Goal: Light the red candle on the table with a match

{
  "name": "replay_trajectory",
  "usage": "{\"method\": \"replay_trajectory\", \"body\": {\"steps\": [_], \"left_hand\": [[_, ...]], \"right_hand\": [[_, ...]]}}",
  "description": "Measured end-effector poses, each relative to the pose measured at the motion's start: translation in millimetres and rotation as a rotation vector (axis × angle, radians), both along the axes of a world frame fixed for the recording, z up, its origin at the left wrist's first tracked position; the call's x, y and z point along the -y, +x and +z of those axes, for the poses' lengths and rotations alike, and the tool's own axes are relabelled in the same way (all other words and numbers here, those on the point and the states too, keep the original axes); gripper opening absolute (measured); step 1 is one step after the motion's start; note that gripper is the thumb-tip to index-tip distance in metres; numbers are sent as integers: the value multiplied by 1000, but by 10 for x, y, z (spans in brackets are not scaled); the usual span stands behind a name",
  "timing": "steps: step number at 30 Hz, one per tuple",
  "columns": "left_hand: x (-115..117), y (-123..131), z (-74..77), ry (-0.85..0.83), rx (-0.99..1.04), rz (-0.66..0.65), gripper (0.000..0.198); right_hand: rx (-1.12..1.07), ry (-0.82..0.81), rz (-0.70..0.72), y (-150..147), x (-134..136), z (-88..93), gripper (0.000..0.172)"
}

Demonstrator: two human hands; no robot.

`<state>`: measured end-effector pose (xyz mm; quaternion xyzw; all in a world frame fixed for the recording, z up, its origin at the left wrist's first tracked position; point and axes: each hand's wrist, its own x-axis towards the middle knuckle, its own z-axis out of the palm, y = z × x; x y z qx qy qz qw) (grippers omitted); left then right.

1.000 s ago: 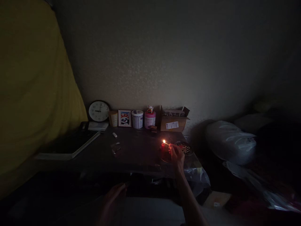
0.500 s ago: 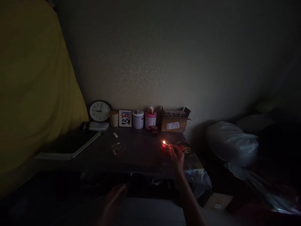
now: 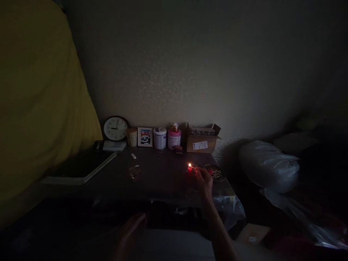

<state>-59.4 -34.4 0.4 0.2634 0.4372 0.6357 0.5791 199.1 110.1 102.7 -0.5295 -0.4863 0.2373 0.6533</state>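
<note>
My right hand (image 3: 203, 177) is closed, pinching a thin matchstick (image 3: 193, 167) between thumb and fingers. The match's tip meets a small flame at the top of a short red candle (image 3: 189, 169), which stands on the dark table. Just behind and to the right of that hand lies a round dish (image 3: 223, 176) with many matchsticks and a red thing in it. Low in front of the table's edge, my left hand (image 3: 133, 224) is dim. Its fingers are curled, with a small pale edge showing at the fingertips; what it holds is too dark to tell.
Along the wall stand a clock (image 3: 115, 128), a ribbed cup (image 3: 132, 137), a framed panda picture (image 3: 145, 137), two tins and an open cardboard box (image 3: 202, 144). A large book (image 3: 81, 174) lies left, near a yellow curtain (image 3: 40, 101). White plastic bags (image 3: 268, 165) are at right.
Both hands stay almost in place. The flame looks a little smaller and lower, and the match lies slightly closer to the candle's top.
</note>
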Motion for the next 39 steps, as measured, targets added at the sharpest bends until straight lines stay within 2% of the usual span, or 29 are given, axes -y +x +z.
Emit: {"method": "replay_trajectory", "body": {"steps": [7,17,27,33,39], "left_hand": [[10,9,9,-54,3,-3,26],[33,35,133,-52,14,-24,21],[39,78,125,-82,22,20,23],[66,88,210,-63,24,2,30],[23,69,182,-72,26,20,27]], "right_hand": [[0,24,45,19,65,10,35],[-32,26,37,23,117,68,33],[-53,76,39,100,282,339,31],[-38,37,58,55,184,203,29],[-27,-4,48,11,86,69,29]]}}
